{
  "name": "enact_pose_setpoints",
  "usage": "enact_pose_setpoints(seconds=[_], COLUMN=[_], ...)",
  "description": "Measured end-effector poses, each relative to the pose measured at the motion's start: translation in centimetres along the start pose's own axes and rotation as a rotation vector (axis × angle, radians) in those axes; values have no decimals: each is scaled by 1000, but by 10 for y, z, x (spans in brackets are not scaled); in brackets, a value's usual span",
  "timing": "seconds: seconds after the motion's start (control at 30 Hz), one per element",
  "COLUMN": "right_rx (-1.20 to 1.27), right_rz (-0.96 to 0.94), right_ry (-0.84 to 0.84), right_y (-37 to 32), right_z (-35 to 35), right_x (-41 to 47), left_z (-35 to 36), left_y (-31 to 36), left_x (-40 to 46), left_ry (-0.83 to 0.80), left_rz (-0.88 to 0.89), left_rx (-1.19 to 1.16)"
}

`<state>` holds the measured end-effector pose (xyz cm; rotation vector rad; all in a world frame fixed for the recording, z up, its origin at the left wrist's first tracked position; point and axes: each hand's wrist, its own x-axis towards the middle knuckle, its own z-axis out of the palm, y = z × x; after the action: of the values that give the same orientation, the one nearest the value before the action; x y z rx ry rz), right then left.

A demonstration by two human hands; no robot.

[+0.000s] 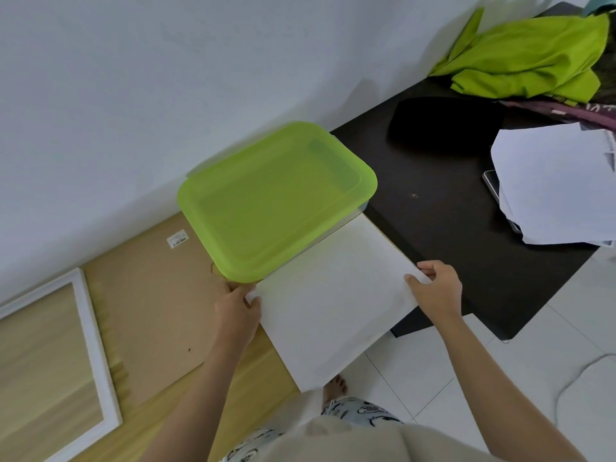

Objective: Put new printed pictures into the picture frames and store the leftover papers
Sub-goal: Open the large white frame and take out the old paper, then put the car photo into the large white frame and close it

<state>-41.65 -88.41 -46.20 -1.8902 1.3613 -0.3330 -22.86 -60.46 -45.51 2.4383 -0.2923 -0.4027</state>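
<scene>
Both hands are on one white sheet of paper (330, 295) right now. The left hand (238, 310) has a grip on its near-left corner, thumb on top, and the right hand (438, 291) pinches the right corner, fingers curled over the edge. The far end of the sheet runs under the green lid (276, 201) of a plastic box just beyond the left grip, so my guess is the leftover paper is going into that box, or coming out of it; I can't tell which.

What could go wrong: the sheet is only held by two corners and the middle hangs free off the bench edge, so it could buckle or crease if the hands push toward each other. The lid looks tilted and blurry, not seated, and the left hand seems to be propping it with its fingertips while holding paper, so the lid could slip or drop on the sheet.

Surroundings: left of the grips is a light wood bench (253, 375) with a brown backing board (146, 295) and a white picture frame (90, 341) lying flat. Right of the grips is a dark bench (450, 201) carrying a loose stack of papers (553, 188), a black thing I can't identify and a green cloth (526, 58). White wall behind, white tiled floor (500, 378) below.
</scene>
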Motion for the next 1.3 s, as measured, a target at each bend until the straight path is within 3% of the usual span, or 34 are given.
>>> enact_pose_setpoints(seconds=[0.33,0.6,0.87,1.3], right_rx=[-140,-136,0,111], right_rz=[-50,-208,-447,-686], right_ry=[51,194,41,-590], right_y=[0,-28,-108,-246], right_z=[10,32,129,323], right_x=[7,-34,-146,-425], left_z=[-1,-34,-136,-311], left_y=[5,-3,-107,-356], left_x=[-4,-18,-57,-156], left_ry=[-36,20,145,520], left_rz=[66,139,177,-271], left_rx=[119,-41,-101,-118])
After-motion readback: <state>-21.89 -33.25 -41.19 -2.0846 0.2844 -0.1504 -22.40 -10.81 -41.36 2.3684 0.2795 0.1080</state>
